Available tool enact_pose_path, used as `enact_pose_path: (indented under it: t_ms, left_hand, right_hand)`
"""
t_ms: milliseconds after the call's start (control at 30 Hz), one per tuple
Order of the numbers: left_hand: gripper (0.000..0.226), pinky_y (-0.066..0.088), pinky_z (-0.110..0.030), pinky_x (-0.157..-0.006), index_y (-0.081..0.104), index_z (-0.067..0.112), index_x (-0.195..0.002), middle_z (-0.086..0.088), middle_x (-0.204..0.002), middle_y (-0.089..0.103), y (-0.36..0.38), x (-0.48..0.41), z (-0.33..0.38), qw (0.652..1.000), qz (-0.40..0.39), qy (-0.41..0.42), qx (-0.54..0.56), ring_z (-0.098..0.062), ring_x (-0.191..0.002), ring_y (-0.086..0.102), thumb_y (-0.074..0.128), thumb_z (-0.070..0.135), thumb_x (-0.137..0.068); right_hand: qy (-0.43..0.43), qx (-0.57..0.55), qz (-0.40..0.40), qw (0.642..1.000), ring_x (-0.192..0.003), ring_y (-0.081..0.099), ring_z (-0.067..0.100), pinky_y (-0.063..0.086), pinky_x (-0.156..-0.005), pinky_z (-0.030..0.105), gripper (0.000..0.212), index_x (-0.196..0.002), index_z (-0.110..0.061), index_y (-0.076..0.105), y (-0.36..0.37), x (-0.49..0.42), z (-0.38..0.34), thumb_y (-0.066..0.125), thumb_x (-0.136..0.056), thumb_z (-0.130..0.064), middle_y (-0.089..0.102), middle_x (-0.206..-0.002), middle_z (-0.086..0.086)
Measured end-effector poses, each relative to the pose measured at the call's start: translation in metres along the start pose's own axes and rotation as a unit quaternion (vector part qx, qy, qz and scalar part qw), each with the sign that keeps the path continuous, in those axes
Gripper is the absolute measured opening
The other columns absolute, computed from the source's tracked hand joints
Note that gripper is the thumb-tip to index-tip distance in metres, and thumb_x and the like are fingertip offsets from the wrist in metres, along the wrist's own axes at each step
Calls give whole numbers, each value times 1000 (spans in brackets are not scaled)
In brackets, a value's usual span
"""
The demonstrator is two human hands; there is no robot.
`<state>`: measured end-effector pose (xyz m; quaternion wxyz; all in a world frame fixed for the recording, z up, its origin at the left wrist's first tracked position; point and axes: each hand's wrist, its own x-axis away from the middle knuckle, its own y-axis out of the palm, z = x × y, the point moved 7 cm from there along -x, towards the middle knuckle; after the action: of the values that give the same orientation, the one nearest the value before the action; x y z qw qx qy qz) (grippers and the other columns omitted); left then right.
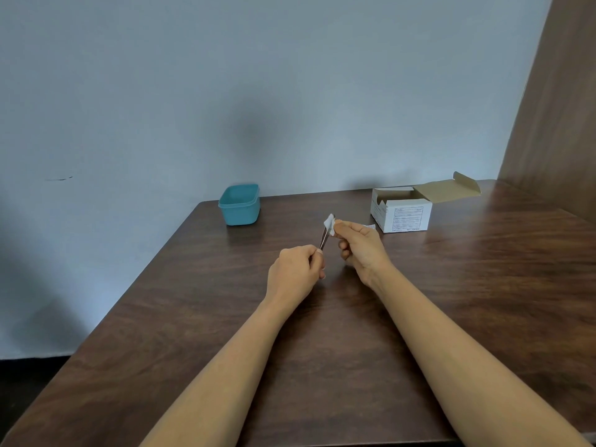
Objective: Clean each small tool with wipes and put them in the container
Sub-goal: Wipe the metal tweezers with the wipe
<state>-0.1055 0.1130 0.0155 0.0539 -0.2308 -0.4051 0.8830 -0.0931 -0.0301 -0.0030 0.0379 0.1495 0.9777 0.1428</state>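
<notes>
Above the middle of the table, my left hand (298, 271) grips the lower end of a thin metal tool (323, 240) that looks like tweezers, pointing up and away. My right hand (359, 245) pinches a small white wipe (329, 223) folded around the tool's upper tip. A teal plastic container (239, 204) stands open at the table's far left edge, well apart from both hands; what lies inside it is hidden.
A white cardboard box (401, 211) with its flap open stands at the far right of the dark wooden table (451, 301). A small torn wrapper (369, 226) lies just left of the box. A wall runs behind, a wooden panel on the right.
</notes>
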Motion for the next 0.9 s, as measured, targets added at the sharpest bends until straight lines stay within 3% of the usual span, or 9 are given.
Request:
enact_pose_path:
  t_ms: [167,300,567,667,900]
  left_hand:
    - [31,54,-31,-69,65,23,-73,10,-62,68,1,1,2,1000,-9,3,5,0,-63,61,44,29,-96]
    - [31,54,-28,-69,65,21,-75,10,-63,67,3,2,6,999,-14,22,18,8,-58,60,45,28,-97]
    - [30,43,-18,-57,63,24,-74,9,-65,67,5,1,5,999,-22,23,17,11,-57,58,45,27,-97]
    - [30,41,-17,-57,63,25,-73,9,-64,67,4,1,5,999,-20,22,21,10,-56,58,45,27,-97]
    - [31,45,-22,-60,61,27,-70,9,-63,68,7,2,5,999,-29,22,27,4,-59,59,45,29,-96]
  right_hand:
    - [-6,-22,5,1000,-51,37,5,32,-47,16,6,-82,-17,70,-1,2,-1,75,-79,-15,53,-64,-4]
    - [-10,-21,18,1000,-50,36,5,30,-46,16,5,-80,-18,71,-5,2,-2,75,-79,-21,56,-74,-1]
    - [-13,10,15,1000,-53,36,4,29,-50,18,17,-101,-5,72,-5,3,-8,59,-89,-8,63,-77,-3]
    - [-1,-21,24,999,-49,38,2,30,-45,15,17,-101,-6,72,-6,2,-6,66,-86,-12,64,-78,-3]
    - [30,-72,56,995,-49,33,4,26,-43,15,9,-77,-17,70,-9,3,-2,77,-77,-21,61,-74,-2]
